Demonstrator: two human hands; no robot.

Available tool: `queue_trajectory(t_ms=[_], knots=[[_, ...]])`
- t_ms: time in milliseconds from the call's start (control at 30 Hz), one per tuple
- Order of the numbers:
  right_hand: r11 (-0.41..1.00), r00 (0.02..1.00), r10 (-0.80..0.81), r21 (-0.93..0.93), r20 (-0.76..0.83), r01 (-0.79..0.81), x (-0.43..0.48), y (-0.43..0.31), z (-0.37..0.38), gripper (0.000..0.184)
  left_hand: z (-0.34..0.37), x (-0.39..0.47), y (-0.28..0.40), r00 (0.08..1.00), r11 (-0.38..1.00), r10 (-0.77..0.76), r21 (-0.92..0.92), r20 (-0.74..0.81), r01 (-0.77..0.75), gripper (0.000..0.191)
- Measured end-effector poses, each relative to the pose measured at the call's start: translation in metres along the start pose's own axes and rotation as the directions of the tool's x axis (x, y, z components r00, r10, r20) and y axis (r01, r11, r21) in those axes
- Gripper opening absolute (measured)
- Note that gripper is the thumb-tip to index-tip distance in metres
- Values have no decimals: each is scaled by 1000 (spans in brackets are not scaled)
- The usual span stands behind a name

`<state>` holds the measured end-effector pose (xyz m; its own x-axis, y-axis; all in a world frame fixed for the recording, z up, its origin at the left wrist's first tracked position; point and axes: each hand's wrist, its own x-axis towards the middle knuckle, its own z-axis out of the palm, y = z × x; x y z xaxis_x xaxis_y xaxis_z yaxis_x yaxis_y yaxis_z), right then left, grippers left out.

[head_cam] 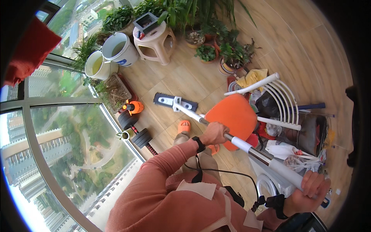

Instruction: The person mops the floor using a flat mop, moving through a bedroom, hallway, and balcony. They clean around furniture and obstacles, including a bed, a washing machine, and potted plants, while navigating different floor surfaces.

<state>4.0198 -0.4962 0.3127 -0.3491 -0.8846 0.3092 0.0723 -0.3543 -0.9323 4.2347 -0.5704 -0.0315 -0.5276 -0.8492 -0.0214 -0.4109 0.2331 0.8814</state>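
A long-handled flat mop or floor brush reaches diagonally across the view. Its dark rectangular head [163, 100] lies on the wood-look floor, short of my feet in orange slippers [184, 126]. My left hand [214, 134] is wrapped around the grey middle of the handle [241, 144], palm down. At the upper end, my right hand [311, 191] grips the thick white section near the hanging loop. Just beyond my left hand stands a chair with an orange seat [232, 116] and a white tubular backrest; the handle passes across the seat's near edge.
Along the window stand a dumbbell [142, 138], an orange spray bottle [134, 107], a rectangular planter [116, 92] and two white buckets [120, 49]. A plastic stool [155, 43] and potted plants [207, 53] are at the back. Plastic bags [285, 149] crowd the right beside a washing machine [261, 171].
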Motion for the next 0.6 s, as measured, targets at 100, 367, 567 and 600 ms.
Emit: queue_trajectory(t_ms=[100, 367, 567, 600], knots=[[997, 996, -18, 71, 82, 13, 1, 5, -3, 32, -20, -5, -4, 1000, 1000, 2, 30, -6, -2, 10], [996, 947, 88, 39, -310, -80, -17, 76, 74, 32, -79, 50, -92, 957, 977, 175, 161, -230, -139, 12], [983, 965, 171, 100, -199, -154, -38, 130, 119, 31, -98, 43, -180, 965, 917, -135, 342, -224, 207, 14], [982, 984, 148, 130, -99, -135, -30, 125, 119, 31, -94, 40, -177, 930, 968, -4, 233, -366, 96, 16]])
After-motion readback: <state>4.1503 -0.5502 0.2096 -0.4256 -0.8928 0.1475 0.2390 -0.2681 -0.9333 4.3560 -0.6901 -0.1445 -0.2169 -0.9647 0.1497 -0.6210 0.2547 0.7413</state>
